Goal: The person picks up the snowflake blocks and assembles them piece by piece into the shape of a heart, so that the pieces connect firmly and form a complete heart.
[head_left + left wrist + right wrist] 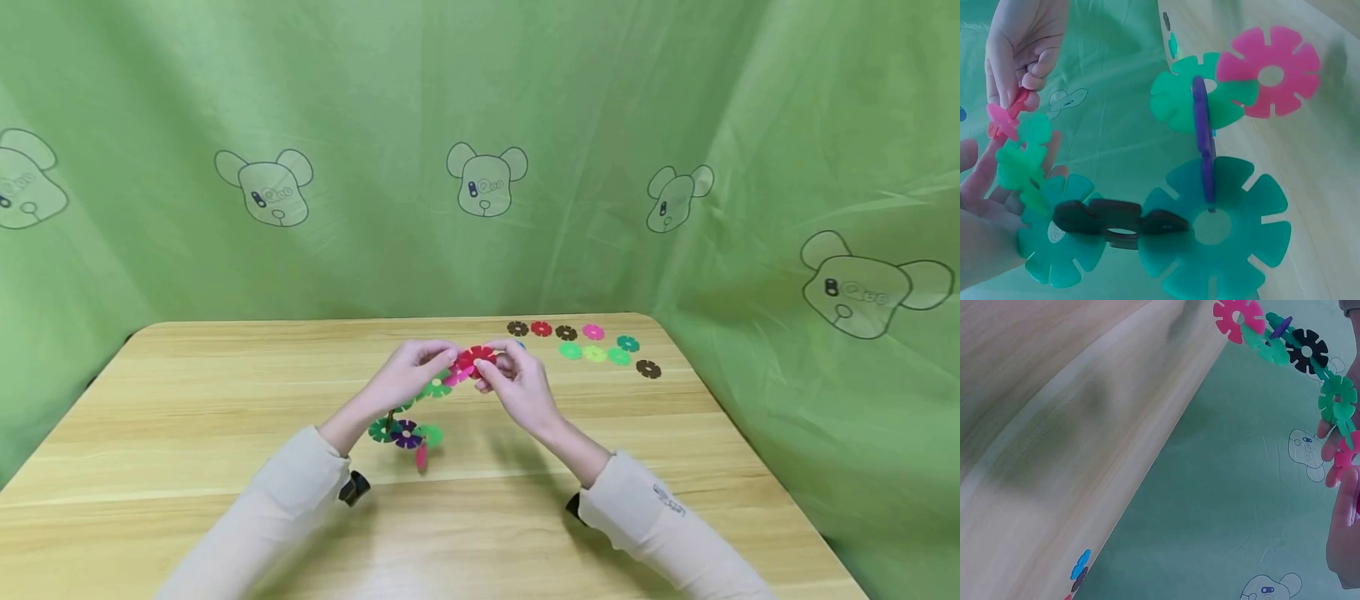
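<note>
In the head view my right hand [525,393] pinches a red notched interlocking disc [478,358] between thumb and fingers. My left hand [401,373] grips the pink disc [459,377] at the upper end of a joined chain, right against the red one. Below the left hand the chain curves down through green discs [437,384]. The left wrist view shows a black disc [1116,219], a large teal disc [1210,275], a purple disc [1204,137] edge-on, and a pink disc [1297,65] at the far end. My left fingers partly cover the join.
Loose discs lie at the table's back right, among them a brown disc [648,369], a yellow disc [594,354], a teal disc [628,343] and a pink disc [593,332]. Green curtain [375,250] surrounds the wooden table [225,383] at the back and sides.
</note>
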{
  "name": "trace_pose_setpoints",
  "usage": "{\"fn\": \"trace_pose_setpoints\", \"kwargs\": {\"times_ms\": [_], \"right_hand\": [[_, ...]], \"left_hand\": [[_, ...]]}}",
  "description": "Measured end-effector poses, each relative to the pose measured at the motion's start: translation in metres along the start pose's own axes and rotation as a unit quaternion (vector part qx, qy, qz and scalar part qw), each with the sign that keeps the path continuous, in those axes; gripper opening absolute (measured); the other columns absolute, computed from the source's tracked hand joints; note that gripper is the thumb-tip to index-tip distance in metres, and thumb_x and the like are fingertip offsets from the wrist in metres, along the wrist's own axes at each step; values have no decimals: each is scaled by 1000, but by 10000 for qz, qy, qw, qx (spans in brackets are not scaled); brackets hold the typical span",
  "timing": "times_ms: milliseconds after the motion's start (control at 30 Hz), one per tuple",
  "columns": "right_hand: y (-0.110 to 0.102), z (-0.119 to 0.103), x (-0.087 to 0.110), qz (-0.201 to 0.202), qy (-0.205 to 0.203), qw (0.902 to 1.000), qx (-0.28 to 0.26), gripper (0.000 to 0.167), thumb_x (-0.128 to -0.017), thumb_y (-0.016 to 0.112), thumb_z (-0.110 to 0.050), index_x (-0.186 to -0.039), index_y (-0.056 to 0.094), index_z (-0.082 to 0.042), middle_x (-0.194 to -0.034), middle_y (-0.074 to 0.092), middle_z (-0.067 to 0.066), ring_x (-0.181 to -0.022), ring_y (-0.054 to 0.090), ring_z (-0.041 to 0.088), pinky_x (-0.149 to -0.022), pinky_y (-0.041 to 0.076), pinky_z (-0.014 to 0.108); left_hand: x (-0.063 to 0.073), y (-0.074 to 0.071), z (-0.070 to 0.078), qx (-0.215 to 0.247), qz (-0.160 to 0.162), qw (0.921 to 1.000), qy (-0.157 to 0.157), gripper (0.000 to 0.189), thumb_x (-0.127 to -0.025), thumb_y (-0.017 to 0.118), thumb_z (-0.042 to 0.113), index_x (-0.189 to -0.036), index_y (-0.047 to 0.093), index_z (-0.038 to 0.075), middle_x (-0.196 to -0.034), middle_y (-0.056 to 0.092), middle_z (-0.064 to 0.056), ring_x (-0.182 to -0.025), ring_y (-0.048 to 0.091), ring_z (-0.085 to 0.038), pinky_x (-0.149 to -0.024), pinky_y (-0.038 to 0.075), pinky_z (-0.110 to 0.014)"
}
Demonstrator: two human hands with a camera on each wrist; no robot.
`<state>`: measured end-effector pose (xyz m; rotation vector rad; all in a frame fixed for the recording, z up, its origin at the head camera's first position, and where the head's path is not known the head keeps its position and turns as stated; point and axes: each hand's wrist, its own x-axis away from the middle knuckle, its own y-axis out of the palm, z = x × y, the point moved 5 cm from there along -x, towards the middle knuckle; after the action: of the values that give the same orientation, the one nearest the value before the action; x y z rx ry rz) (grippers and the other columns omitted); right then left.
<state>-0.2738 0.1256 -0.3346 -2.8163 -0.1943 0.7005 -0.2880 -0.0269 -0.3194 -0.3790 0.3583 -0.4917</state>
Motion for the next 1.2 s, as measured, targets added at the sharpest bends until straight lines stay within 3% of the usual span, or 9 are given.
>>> {"fn": "trace_pose_setpoints", "kwargs": {"times_ms": [100, 200, 333, 567, 733, 833, 933, 1067, 1200], "right_hand": [[0, 2, -1, 41, 42, 10000, -43, 19, -86, 57, 2, -104, 53, 8, -77, 63, 25, -62, 63, 27, -61, 55, 29], [0, 3, -1, 72, 125, 9998, -108, 19, -86, 56, 3, -104, 52, 8, -77, 63, 26, -61, 63, 19, -61, 55, 28], [3, 6, -1, 121, 311, 9991, -252, 18, -86, 56, 3, -103, 52, 7, -78, 63, 27, -61, 63, 17, -61, 55, 29], [8, 9, -2, 45, 493, 9971, -579, 19, -87, 52, 5, -106, 48, 8, -83, 61, 31, -60, 62, 9, -63, 55, 31], [6, 18, -2, -292, 389, 9970, -607, 22, -89, 50, 4, -109, 46, 10, -85, 60, 34, -63, 62, 10, -64, 55, 31], [-6, 30, -6, -379, 316, 9977, -460, 24, -90, 49, 1, -112, 46, 11, -86, 59, 34, -66, 63, 11, -67, 55, 32], [-27, 47, -13, -146, 504, 9985, -141, 28, -91, 50, -3, -116, 46, 10, -90, 60, 32, -69, 63, 11, -70, 54, 34], [-64, 76, -22, 336, 1252, 9910, 319, 35, -93, 51, -12, -122, 46, 5, -98, 60, 29, -74, 64, 16, -76, 52, 41], [-99, 105, -22, 450, 2119, 9735, 727, 43, -94, 48, -17, -131, 39, 3, -110, 56, 30, -88, 62, 26, -84, 49, 43]], "left_hand": [[-2, 0, -1, 19, -144, 9999, -2, 29, -96, 45, 13, -115, 58, -4, -102, 65, -17, -85, 61, -19, -79, 50, -34], [-5, 0, -3, 14, -318, 9995, -49, 32, -96, 45, 14, -119, 55, -5, -107, 64, -18, -91, 61, -22, -80, 50, -30], [-8, 0, -7, 86, -347, 9993, -123, 32, -96, 45, 15, -118, 55, -5, -106, 63, -17, -90, 61, -20, -78, 50, -28], [-16, 7, -12, 386, 190, 9990, -83, 23, -90, 55, 6, -109, 58, -5, -94, 65, -17, -77, 60, -23, -62, 50, -26], [-17, 6, -17, 408, 475, 9980, -110, 33, -86, 57, 1, -119, 55, -1, -95, 66, -19, -66, 59, -15, -54, 48, -22], [-17, 2, -22, 538, 560, 9968, -173, 39, -87, 56, 1, -125, 51, 4, -95, 66, -19, -64, 57, -15, -53, 47, -21], [-14, -3, -27, 556, 505, 9970, -209, 40, -89, 55, 3, -128, 51, 6, -98, 66, -18, -69, 58, -16, -55, 46, -20], [-11, -8, -31, 566, 351, 9974, -282, 35, -91, 53, 6, -126, 53, 4, -103, 64, -16, -69, 54, -14, -54, 44, -18], [-9, -10, -37, 717, 360, 9957, -472, 33, -91, 53, 7, -123, 55, 0, -103, 64, -16, -67, 52, -12, -53, 42, -17]]}}
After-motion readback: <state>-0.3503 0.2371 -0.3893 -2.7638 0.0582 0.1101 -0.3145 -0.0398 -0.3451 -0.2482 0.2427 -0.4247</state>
